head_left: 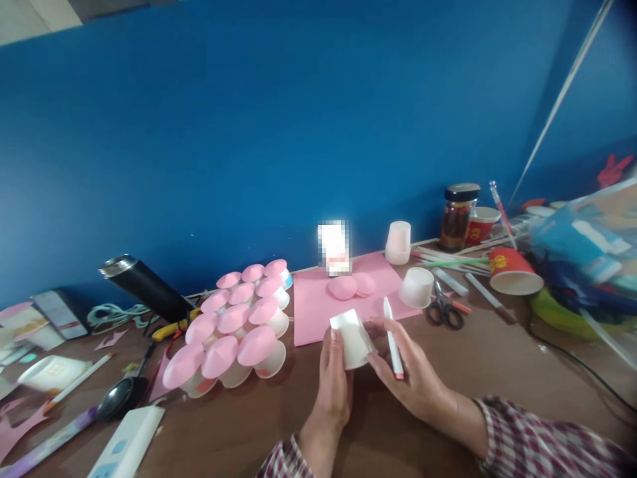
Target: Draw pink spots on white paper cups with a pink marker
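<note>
A white paper cup is gripped in my left hand, thumb along its near side. My right hand holds a white marker with a reddish lower end, and its fingertips reach the cup's right side. Behind the cup lies a pink sheet of paper with pink paper circles on it. Left of my hands stand rows of small paper cups topped with pink paper cones. Another white cup rests upside down at the sheet's right edge.
Black scissors, a red paper cup and a dark-lidded jar are to the right. Stacked cups stand near the blue wall. A black flask, a black round-headed tool and a power strip occupy the left.
</note>
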`<state>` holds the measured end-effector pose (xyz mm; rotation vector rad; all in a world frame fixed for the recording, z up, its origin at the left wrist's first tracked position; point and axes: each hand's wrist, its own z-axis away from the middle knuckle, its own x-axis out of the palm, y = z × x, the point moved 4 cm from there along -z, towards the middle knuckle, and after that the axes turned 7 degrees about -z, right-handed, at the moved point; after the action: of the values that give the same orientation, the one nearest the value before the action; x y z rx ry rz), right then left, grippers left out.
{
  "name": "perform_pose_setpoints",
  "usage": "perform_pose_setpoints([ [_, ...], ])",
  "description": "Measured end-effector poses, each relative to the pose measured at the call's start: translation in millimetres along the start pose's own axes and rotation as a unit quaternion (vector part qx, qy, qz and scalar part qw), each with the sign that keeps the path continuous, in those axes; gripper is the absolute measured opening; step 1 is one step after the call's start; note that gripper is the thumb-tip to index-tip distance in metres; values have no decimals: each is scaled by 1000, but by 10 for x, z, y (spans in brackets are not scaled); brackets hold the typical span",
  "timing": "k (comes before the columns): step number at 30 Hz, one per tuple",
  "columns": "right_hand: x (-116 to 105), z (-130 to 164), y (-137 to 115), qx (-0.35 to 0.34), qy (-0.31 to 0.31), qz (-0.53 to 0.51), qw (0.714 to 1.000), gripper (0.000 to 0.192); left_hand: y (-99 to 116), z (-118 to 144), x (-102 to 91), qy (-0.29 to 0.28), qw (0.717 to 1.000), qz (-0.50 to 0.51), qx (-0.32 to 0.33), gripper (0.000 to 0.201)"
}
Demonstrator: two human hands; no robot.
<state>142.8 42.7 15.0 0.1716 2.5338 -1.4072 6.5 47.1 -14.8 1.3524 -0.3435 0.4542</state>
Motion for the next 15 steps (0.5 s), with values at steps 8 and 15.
perform_pose_setpoints([
  [8, 22, 9, -44, -31, 10, 34, 999, 46, 41, -13, 56, -54, 997, -34, 42, 39],
  [15, -36, 45, -45, -39, 13, 47, 998, 50, 65, -52, 43, -16, 999, 21, 34, 34],
])
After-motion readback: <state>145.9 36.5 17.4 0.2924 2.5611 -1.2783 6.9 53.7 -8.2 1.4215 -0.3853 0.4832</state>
